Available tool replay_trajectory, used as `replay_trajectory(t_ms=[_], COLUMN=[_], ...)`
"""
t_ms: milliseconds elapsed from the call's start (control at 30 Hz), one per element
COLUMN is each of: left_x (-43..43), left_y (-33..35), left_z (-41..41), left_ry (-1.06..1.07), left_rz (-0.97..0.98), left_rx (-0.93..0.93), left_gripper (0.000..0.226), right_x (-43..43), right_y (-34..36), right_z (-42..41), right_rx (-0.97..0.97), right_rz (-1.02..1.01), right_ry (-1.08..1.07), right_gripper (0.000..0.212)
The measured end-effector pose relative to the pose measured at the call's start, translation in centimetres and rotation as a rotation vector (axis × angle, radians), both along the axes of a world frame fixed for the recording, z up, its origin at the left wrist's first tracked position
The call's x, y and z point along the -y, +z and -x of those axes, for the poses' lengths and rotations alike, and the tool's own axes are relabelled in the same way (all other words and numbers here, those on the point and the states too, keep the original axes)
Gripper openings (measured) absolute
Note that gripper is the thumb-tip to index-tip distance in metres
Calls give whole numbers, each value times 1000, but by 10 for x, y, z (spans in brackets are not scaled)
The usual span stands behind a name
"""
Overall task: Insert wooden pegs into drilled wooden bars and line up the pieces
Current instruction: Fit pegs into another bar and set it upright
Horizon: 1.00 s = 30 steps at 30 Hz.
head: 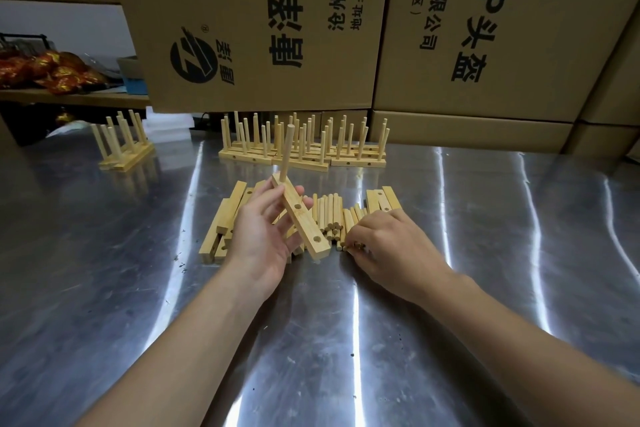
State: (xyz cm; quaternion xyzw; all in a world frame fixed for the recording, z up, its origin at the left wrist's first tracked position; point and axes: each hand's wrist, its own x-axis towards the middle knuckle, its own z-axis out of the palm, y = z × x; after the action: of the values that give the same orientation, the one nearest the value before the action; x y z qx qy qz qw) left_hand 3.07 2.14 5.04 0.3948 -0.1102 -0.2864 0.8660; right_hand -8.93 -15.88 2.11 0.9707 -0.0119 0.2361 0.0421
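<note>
Raised left hand (263, 239) grips bar (300, 218); lowered right hand (391, 246) seemingly pinches pegs (330, 215).

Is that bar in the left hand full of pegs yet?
No. The bar carries one peg; two holes are visibly empty.

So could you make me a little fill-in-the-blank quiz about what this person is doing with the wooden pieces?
1. The wooden bar in the left hand has ___ peg standing in it.
2. That bar shows ___ empty holes.
3. The right hand pinches at loose pegs lying on the ___.
4. Finished pieces stand at the back with their pegs pointing ___.

Missing words: one; two; table; up.
</note>
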Motion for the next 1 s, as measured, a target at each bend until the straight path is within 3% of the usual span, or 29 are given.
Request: replay_trajectory(t_ms=[167,300,367,467,867,933,1000], left_x=[-1,-1,0,0,2,1,0], left_y=[0,0,0,-1,-2,-2,0], left_z=[-1,-1,-2,-1,-2,-3,-3], left_ry=[0,1,3,2,29,26,15], left_rz=[5,11,15,9,-6,1,-12], left_rx=[-7,-15,-18,-15,-21,-35,-68], left_gripper=[22,20,20,22,40,39,32], right_x=[-1,4,5,4,-11,-14,-13], right_y=[-3,-2,-4,-13,-4,2,8], right_z=[5,9,10,6,0,7,15], right_rx=[129,278,227,53,97,249,462], right_rz=[84,-59,-157,-130,-62,-155,-489], right_ry=[-31,-92,-122,-131,-198,-252,-279], right_gripper=[14,2,10,30,18,12,7])
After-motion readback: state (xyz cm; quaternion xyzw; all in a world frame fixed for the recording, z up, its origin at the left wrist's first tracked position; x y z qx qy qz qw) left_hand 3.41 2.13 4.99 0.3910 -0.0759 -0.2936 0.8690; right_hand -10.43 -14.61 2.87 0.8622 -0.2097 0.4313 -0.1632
